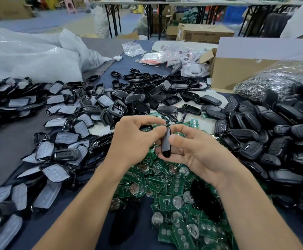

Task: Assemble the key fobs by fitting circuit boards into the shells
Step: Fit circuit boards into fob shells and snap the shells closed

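Note:
Both hands meet over the middle of the table around one black key fob shell (pixel 166 144), held edge-on and upright. My right hand (pixel 194 150) grips its lower part between thumb and curled fingers. My left hand (pixel 134 139) pinches its top end with thumb and forefinger. Whether a board sits inside the shell is hidden. Below the hands lies a heap of green circuit boards (pixel 176 192) with round coin-cell holders. Empty black shells (pixel 140 98) are scattered behind.
Shells with grey rubber button pads (pixel 57 141) cover the left side. Closed black fobs (pixel 273 138) are piled at right. Behind stand an open cardboard box (pixel 240 71), a bag of metal rings (pixel 266 82), white plastic bags (pixel 30 56) and small packets (pixel 165 55).

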`<act>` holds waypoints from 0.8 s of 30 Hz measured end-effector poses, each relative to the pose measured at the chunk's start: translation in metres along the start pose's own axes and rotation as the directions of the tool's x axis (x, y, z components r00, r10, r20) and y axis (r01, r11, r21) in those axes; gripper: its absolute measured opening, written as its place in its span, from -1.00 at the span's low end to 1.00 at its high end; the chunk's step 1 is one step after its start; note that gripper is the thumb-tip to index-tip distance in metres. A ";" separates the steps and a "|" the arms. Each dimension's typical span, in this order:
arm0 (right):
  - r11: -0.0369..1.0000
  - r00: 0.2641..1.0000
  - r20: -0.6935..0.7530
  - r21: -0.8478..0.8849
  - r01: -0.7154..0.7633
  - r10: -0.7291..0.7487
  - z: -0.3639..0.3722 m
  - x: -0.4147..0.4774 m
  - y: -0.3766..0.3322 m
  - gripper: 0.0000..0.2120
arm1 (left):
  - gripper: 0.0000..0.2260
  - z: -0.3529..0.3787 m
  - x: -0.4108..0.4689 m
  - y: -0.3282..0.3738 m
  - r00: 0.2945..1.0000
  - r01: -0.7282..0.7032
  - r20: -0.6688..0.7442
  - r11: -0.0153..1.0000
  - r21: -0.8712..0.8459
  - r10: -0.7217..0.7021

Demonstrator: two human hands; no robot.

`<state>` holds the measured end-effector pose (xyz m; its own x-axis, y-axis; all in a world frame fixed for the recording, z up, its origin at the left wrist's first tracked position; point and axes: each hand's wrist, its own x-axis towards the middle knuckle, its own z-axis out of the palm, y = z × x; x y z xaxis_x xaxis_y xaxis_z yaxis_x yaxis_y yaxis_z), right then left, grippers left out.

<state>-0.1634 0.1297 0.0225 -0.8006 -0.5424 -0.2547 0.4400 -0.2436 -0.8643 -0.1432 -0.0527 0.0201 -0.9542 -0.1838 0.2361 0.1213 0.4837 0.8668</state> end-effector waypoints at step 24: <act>0.819 0.908 -0.194 -0.528 0.223 -0.372 0.017 0.009 0.022 -0.69 | -0.75 0.001 0.003 -0.003 0.986 0.164 -0.005 0.977 -0.136 -0.167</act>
<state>-0.1539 0.1059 0.0090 -0.9693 -0.2457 0.0061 -0.0327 0.1042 -0.9940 -0.1465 -0.0542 0.0177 -0.9596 -0.2662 0.0907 -0.0012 0.3262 0.9453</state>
